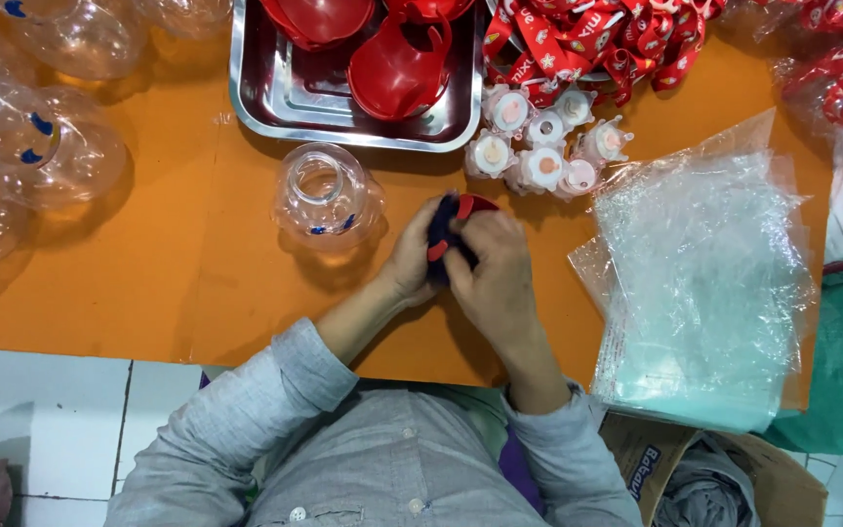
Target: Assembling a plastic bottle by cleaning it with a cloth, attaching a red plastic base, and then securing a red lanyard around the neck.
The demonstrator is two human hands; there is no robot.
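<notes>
Showing both hands closed together over one small red-and-dark-blue cap piece (451, 234), held just above the orange desk (197, 283). The left hand (410, 262) cups the piece from its own side, fingers curled around it; the right hand (495, 268) clamps over it from the other side, so that most of the piece is hidden and only a red rim and a dark blue part show between the fingers. How the two colours join cannot be told.

Just beyond the left hand, a clear plastic bottle (326, 200) lies on the desk with its open mouth towards the camera. Beyond the right hand stands a cluster of small white valve caps (543, 146), near enough that a jerk of the wrist would probably scatter them. Further off, a steel tray (275, 98) carries red lids (392, 68); a stack of clear plastic bags (704, 283) lies outward of the right hand.

Risks, as judged: the piece is small and largely covered, so uneven pressure could seat it crooked or let it spring out of the grip; the bottle, lying on its rounded side, could roll if the left forearm brushes it.
</notes>
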